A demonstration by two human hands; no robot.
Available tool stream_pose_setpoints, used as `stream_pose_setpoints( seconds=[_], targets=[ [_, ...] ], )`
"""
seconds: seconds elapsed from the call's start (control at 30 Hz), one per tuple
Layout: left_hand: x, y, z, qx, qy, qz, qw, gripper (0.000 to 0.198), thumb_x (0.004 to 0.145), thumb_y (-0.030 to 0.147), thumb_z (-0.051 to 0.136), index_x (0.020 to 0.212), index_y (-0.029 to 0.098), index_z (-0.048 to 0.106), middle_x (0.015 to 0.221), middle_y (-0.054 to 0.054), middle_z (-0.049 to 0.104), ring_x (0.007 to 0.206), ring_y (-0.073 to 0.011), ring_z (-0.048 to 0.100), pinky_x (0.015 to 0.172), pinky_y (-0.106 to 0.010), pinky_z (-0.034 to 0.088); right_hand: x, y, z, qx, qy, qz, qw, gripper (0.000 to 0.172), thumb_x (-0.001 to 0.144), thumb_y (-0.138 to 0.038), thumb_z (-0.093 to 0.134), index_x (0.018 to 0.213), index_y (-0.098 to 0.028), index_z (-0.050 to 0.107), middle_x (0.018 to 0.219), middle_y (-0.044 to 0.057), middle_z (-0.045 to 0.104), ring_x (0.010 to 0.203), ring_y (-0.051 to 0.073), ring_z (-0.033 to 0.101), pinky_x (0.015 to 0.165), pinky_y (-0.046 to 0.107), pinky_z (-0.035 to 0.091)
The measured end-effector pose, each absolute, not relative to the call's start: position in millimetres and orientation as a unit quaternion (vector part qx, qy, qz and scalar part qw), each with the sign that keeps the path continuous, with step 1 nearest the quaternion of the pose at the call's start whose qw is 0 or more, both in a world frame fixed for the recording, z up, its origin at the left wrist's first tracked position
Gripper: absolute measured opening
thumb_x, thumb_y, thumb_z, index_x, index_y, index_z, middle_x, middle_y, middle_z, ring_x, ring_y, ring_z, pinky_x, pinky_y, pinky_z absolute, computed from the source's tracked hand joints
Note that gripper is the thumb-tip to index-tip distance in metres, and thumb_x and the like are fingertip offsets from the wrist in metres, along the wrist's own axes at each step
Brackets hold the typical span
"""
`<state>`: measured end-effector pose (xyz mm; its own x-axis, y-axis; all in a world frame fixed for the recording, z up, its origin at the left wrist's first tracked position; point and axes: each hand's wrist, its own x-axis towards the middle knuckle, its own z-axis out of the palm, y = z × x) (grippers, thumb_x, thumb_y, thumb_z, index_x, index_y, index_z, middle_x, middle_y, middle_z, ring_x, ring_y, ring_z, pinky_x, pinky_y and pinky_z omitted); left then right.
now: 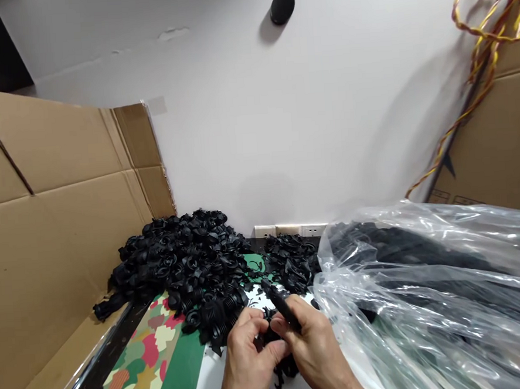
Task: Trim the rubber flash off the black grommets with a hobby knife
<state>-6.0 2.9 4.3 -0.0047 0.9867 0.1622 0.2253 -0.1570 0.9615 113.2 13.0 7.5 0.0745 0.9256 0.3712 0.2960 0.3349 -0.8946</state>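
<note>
My left hand (247,354) and my right hand (316,346) meet low in the middle of the view, both closed. The left fingers pinch a small black plastic part (265,334) between the two hands. The right hand grips a thin black tool (279,302) that points up and to the left, its tip near the pile. A large heap of black ribbed plastic parts (185,263) lies just beyond the hands on the table. A few black scraps (285,372) lie on the white sheet (209,376) under the hands.
An opened cardboard box (54,219) stands along the left. A clear plastic bag (428,284) holding more black parts fills the right. A camouflage-patterned mat (142,360) covers the table. Wall sockets (288,230) sit behind the pile; yellow-red wires (477,75) hang at the upper right.
</note>
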Motion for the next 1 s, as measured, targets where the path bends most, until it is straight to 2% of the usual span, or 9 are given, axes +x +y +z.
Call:
stream_pose_setpoints(
  seconds=[0.07,0.13,0.27,0.37,0.57,0.73,0.83,0.93,1.0],
  targets=[
    [-4.9,5.2,4.1,0.582,0.533,0.482,0.381,0.011,0.060,0.013,0.069,0.052,0.017,0.063,0.067,0.000,0.052,0.066,-0.0164,0.048,0.057,-0.023,0.036,113.2,16.3,2.6,-0.492,-0.622,0.267,0.547,0.016,0.068,-0.018,0.049,0.052,-0.021,0.048,0.056,-0.001,0.051,0.052,0.016,0.051,0.049,0.024,0.039],
    [-3.9,8.4,1.9,0.538,0.533,0.499,0.421,0.015,0.057,0.015,0.073,0.047,0.017,0.062,0.060,0.001,0.051,0.061,-0.0144,0.046,0.055,-0.022,0.035,114.1,19.5,-2.5,-0.487,-0.623,0.253,0.558,0.018,0.070,-0.019,0.049,0.052,-0.021,0.048,0.056,-0.001,0.051,0.051,0.015,0.050,0.048,0.024,0.039],
    [-2.7,13.9,-7.7,0.408,0.512,0.520,0.548,0.035,0.051,0.042,0.080,0.048,0.016,0.058,0.040,0.005,0.045,0.038,-0.0076,0.035,0.037,-0.020,0.022,116.8,22.8,-9.7,-0.491,-0.590,0.309,0.561,0.014,0.076,-0.023,0.050,0.064,-0.021,0.058,0.062,0.001,0.061,0.058,0.018,0.057,0.054,0.026,0.044],
    [-2.8,15.3,-12.7,0.385,0.505,0.522,0.569,0.045,0.049,0.055,0.078,0.054,0.015,0.060,0.039,0.004,0.048,0.032,-0.0056,0.034,0.035,-0.019,0.019,116.2,22.1,-11.9,-0.490,-0.567,0.350,0.563,0.010,0.075,-0.025,0.054,0.074,-0.020,0.064,0.070,0.003,0.066,0.066,0.021,0.061,0.060,0.028,0.048],
    [-0.6,16.4,-19.7,0.358,0.474,0.546,0.591,0.048,0.044,0.056,0.081,0.058,0.013,0.065,0.044,0.001,0.054,0.037,-0.0080,0.043,0.037,-0.019,0.030,105.3,19.6,-18.3,-0.447,-0.561,0.307,0.626,0.010,0.075,-0.021,0.053,0.071,-0.021,0.062,0.069,0.001,0.059,0.063,0.018,0.058,0.057,0.026,0.046],
    [1.9,16.6,-30.5,0.361,0.463,0.558,0.587,0.045,0.043,0.052,0.083,0.050,0.015,0.059,0.039,0.002,0.051,0.034,-0.0071,0.039,0.037,-0.020,0.028,102.2,18.8,-23.1,-0.451,-0.607,0.241,0.609,0.022,0.084,-0.023,0.045,0.063,-0.022,0.049,0.063,-0.002,0.048,0.053,0.014,0.051,0.048,0.023,0.040],
    [2.9,15.2,-32.7,0.369,0.463,0.569,0.571,0.043,0.048,0.051,0.081,0.048,0.016,0.056,0.040,0.003,0.049,0.037,-0.0078,0.039,0.039,-0.021,0.028,100.2,20.7,-24.3,-0.474,-0.622,0.177,0.597,0.018,0.080,-0.025,0.045,0.062,-0.023,0.044,0.060,-0.003,0.045,0.048,0.014,0.046,0.046,0.024,0.035],
    [2.8,13.0,-30.0,0.375,0.476,0.586,0.538,0.041,0.053,0.053,0.077,0.051,0.016,0.058,0.043,0.004,0.047,0.041,-0.0094,0.041,0.042,-0.021,0.032,95.3,24.1,-18.3,-0.505,-0.598,0.212,0.584,0.016,0.075,-0.028,0.047,0.061,-0.024,0.041,0.057,-0.003,0.046,0.047,0.015,0.046,0.046,0.025,0.034],
    [1.6,11.6,-26.5,0.377,0.486,0.596,0.515,0.041,0.056,0.054,0.075,0.052,0.017,0.057,0.046,0.004,0.047,0.043,-0.0099,0.042,0.043,-0.021,0.033,91.3,26.4,-10.4,-0.524,-0.578,0.262,0.569,0.018,0.077,-0.028,0.045,0.060,-0.025,0.040,0.054,-0.004,0.046,0.048,0.016,0.046,0.046,0.025,0.035]
  ],
)
